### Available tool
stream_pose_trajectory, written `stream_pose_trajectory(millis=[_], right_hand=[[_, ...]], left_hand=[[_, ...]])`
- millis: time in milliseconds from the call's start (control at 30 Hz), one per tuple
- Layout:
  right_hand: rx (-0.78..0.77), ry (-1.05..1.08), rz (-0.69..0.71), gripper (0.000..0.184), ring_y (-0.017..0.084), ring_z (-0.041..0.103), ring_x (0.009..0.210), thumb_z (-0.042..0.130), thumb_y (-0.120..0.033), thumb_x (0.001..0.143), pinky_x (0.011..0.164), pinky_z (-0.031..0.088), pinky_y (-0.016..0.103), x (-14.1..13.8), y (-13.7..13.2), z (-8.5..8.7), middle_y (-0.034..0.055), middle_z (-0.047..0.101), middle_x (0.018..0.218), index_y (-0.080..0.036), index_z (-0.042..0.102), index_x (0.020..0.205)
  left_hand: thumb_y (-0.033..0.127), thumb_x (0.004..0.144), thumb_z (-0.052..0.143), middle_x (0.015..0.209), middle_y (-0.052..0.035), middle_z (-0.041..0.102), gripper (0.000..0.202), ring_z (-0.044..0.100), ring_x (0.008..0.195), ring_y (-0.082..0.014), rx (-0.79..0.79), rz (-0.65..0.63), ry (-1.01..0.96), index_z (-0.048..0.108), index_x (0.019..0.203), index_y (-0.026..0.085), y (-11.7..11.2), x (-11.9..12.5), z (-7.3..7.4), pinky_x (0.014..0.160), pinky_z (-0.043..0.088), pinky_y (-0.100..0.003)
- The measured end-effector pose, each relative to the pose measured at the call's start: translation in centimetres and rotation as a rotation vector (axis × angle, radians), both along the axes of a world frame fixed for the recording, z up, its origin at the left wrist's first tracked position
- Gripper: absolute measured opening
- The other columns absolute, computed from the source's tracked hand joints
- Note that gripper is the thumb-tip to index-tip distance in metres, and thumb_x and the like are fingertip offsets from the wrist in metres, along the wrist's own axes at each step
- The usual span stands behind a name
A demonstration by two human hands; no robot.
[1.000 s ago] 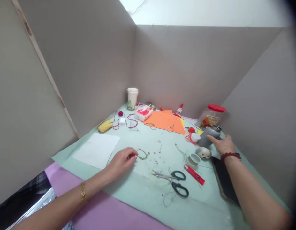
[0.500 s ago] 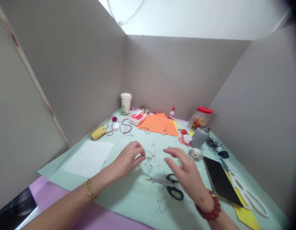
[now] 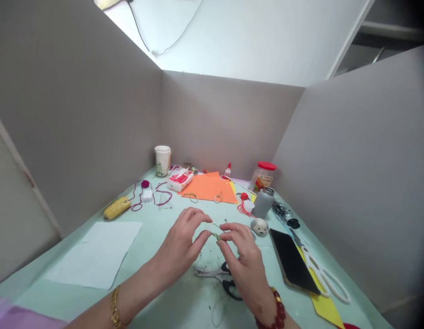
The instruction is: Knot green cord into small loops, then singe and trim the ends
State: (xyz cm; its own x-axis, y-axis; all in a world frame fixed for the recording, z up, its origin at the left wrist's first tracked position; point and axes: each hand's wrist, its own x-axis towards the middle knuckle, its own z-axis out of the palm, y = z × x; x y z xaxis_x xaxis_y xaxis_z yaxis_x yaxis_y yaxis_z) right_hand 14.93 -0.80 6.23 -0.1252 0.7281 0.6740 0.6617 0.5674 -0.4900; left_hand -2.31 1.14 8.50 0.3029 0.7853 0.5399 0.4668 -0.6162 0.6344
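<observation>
Both my hands meet above the middle of the pale green table sheet (image 3: 153,228). My left hand (image 3: 182,246) and my right hand (image 3: 242,258) each pinch an end of a thin green cord loop (image 3: 216,235), fingertips almost touching. Black-handled scissors (image 3: 220,276) lie on the sheet just below and partly under my right hand. A gold bracelet is on my left wrist and a red bead bracelet on my right.
A white paper sheet (image 3: 95,253) lies at the left, a yellow corn cob (image 3: 116,207) behind it. Orange paper (image 3: 210,187), a paper cup (image 3: 162,160), a red-lidded jar (image 3: 262,176), a grey bottle (image 3: 263,202), a phone (image 3: 292,260) and white scissors (image 3: 326,276) stand around. Cardboard walls enclose the table.
My right hand came from the grey bottle at the right over to the middle and took hold of the green cord with my left hand. The view tilted up and shifted right.
</observation>
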Motion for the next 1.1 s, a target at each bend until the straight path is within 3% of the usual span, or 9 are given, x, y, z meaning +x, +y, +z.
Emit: stream_pose_trajectory(millis=[67,167,300,400,567,767,900,1000,1100], right_hand=[[0.061,-0.014,-0.039,0.011,0.021,0.047,0.100,0.053,-0.010,0.085,0.085,0.042,0.039,0.1,-0.2,0.1,0.0062,0.056,0.101,-0.020,0.057,0.083],[0.149,-0.048,-0.053,0.013,0.022,0.046,0.099,0.052,-0.008,0.086,0.083,0.042,0.039,0.0,-0.3,0.0,0.0068,0.054,0.101,-0.020,0.057,0.086],[0.204,-0.101,-0.044,0.015,0.022,0.046,0.093,0.053,-0.005,0.085,0.078,0.041,0.039,-0.4,-0.4,-0.2,0.0076,0.054,0.096,-0.019,0.058,0.088],[0.203,-0.147,-0.028,0.015,0.021,0.046,0.085,0.052,-0.004,0.085,0.075,0.039,0.039,-0.7,-0.5,-0.1,0.0064,0.056,0.087,-0.018,0.058,0.087],[0.147,-0.174,0.003,0.012,0.019,0.046,0.076,0.052,-0.007,0.086,0.072,0.036,0.037,-0.6,-0.7,0.1,0.0035,0.056,0.073,-0.017,0.057,0.084],[0.090,-0.117,-0.066,0.010,0.018,0.048,0.075,0.053,-0.012,0.086,0.069,0.037,0.032,0.3,0.0,0.4,0.0018,0.057,0.072,-0.018,0.056,0.079],[0.016,0.027,-0.211,0.014,0.018,0.051,0.074,0.055,-0.020,0.084,0.069,0.038,0.030,1.9,0.9,1.0,0.0008,0.058,0.070,-0.019,0.056,0.070],[-0.047,0.165,-0.382,0.014,0.018,0.055,0.072,0.058,-0.028,0.081,0.070,0.039,0.030,3.8,1.5,1.9,0.0005,0.061,0.072,-0.019,0.059,0.070],[-0.072,0.280,-0.483,0.016,0.017,0.055,0.068,0.060,-0.035,0.079,0.067,0.040,0.029,5.4,1.5,3.0,-0.0001,0.062,0.072,-0.019,0.063,0.074]], left_hand=[[0.024,0.089,0.047,0.089,-0.0017,0.056,0.009,0.051,0.084,-0.0166,-0.137,0.019,-0.097,0.056,0.090,0.021,-0.2,0.4,-0.3,0.075,0.040,-0.029],[0.037,0.090,0.046,0.078,-0.0002,0.058,0.023,0.051,0.074,-0.0151,-0.435,-0.137,-0.216,0.059,0.082,0.019,-0.4,0.8,-1.0,0.067,0.040,-0.027],[0.037,0.086,0.054,0.091,-0.0019,0.062,0.021,0.054,0.086,-0.0159,-0.629,-0.308,-0.465,0.062,0.093,0.019,-0.5,1.1,-2.1,0.077,0.043,-0.026],[0.031,0.082,0.061,0.090,-0.0021,0.062,0.018,0.054,0.087,-0.0158,-0.649,-0.331,-0.530,0.062,0.094,0.018,-0.3,1.3,-2.8,0.079,0.042,-0.026],[0.028,0.081,0.059,0.072,0.0011,0.057,0.012,0.049,0.071,-0.0122,-0.612,-0.272,-0.475,0.062,0.086,0.017,0.0,1.2,-3.8,0.069,0.040,-0.023],[0.025,0.083,0.054,0.074,0.0007,0.057,0.012,0.050,0.072,-0.0127,-0.515,-0.184,-0.368,0.063,0.078,0.018,-0.1,0.9,-3.4,0.070,0.040,-0.023],[0.025,0.084,0.052,0.079,-0.0001,0.058,0.014,0.053,0.075,-0.0140,-0.449,-0.162,-0.297,0.062,0.077,0.019,0.4,0.7,-3.6,0.073,0.041,-0.024],[0.030,0.085,0.049,0.081,-0.0015,0.062,0.017,0.055,0.077,-0.0161,-0.492,-0.121,-0.267,0.061,0.080,0.019,1.6,0.3,-4.6,0.071,0.043,-0.025],[0.033,0.089,0.041,0.083,-0.0041,0.067,0.026,0.059,0.082,-0.0195,-0.505,-0.109,-0.108,0.063,0.090,0.019,2.8,-0.6,-5.6,0.078,0.044,-0.030]])
